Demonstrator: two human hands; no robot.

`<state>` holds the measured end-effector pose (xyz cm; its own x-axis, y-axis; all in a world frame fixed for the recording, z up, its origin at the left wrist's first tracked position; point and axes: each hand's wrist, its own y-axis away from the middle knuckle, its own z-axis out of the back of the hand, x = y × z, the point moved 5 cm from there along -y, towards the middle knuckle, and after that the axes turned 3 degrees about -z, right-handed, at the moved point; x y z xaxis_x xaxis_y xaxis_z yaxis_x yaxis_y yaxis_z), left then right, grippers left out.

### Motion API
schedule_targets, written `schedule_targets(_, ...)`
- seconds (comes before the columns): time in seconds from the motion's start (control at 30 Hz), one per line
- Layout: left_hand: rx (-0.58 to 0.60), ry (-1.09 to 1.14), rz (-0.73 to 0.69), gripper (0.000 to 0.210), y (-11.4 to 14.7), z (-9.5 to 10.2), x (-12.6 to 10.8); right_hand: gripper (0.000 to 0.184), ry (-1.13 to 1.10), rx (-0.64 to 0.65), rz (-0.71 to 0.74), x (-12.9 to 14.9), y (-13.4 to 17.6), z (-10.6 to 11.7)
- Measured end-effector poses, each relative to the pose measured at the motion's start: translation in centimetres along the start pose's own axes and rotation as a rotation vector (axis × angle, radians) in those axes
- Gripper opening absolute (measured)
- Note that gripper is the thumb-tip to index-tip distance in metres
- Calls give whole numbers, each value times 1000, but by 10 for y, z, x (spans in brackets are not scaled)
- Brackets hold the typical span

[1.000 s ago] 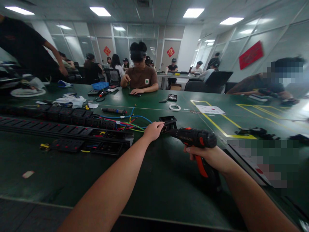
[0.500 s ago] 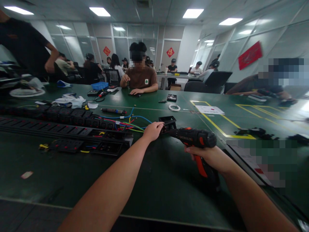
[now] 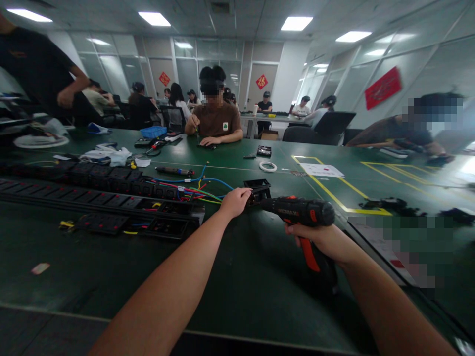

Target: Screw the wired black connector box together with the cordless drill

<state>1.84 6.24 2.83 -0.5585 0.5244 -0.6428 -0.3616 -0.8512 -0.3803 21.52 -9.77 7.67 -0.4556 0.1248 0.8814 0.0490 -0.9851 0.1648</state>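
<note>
My right hand (image 3: 321, 240) is wrapped round the grip of a black and orange cordless drill (image 3: 299, 210). The drill points left, its tip against or close to a small black frame (image 3: 261, 186). My left hand (image 3: 236, 201) is closed on the near left side of that black frame; the fingertips are partly hidden. Coloured wires (image 3: 208, 198), blue, green, red and yellow, run from the left toward the frame. Left of my hand lie long black power strips (image 3: 92, 195) with rows of sockets, and a shorter socket piece (image 3: 102, 223) in front of them.
Beyond the wires lies a dark pen-shaped screwdriver (image 3: 174, 171). A roll of white tape (image 3: 267, 166), a paper sheet (image 3: 322, 169) and yellow tape outlines (image 3: 367, 210) are on the green table (image 3: 237, 277). Across it a person in brown (image 3: 218, 118) works with a hand tool.
Both my hands, the drill and the black frame stay almost where they were. The drill shifts very slightly. The person leaning at the right and the standing person at the left move a little.
</note>
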Motion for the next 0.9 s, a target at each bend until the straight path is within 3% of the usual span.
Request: schedule_targets(0.9,6,1,9,42,0,0,0,22,-50,-5,-44,4,2,-1)
